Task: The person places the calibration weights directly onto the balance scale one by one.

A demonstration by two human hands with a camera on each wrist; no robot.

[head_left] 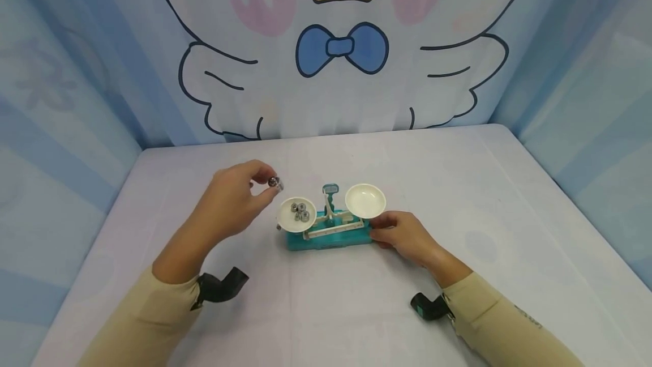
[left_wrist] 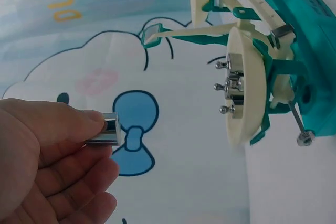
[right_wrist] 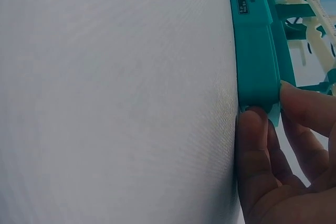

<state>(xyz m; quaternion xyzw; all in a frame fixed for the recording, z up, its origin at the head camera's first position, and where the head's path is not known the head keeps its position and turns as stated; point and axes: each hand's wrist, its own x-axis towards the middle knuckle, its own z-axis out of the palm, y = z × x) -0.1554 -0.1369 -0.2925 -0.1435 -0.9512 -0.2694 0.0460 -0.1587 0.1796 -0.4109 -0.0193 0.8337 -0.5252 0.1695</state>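
A small balance scale with a teal base (head_left: 331, 239) stands on the table. Several shiny metal weights (head_left: 301, 212) with knobs sit in its left cream pan (head_left: 286, 217); the right pan (head_left: 365, 201) holds nothing and rides higher. Just left of and above the loaded pan, my left hand (head_left: 231, 194) pinches a cylindrical metal weight (left_wrist: 111, 130) between thumb and fingers, clear of the pan. At the base's right end, my right hand (head_left: 404, 235) grips it, with thumb and fingers on either side of the teal edge (right_wrist: 257, 61).
A white cloth covers the table (head_left: 326, 310). Behind it hangs a curtain with a cartoon figure and blue bow tie (head_left: 340, 47); pale blue curtains (head_left: 61, 129) enclose the sides. Black wrist devices (head_left: 223, 286) are worn at both sleeves.
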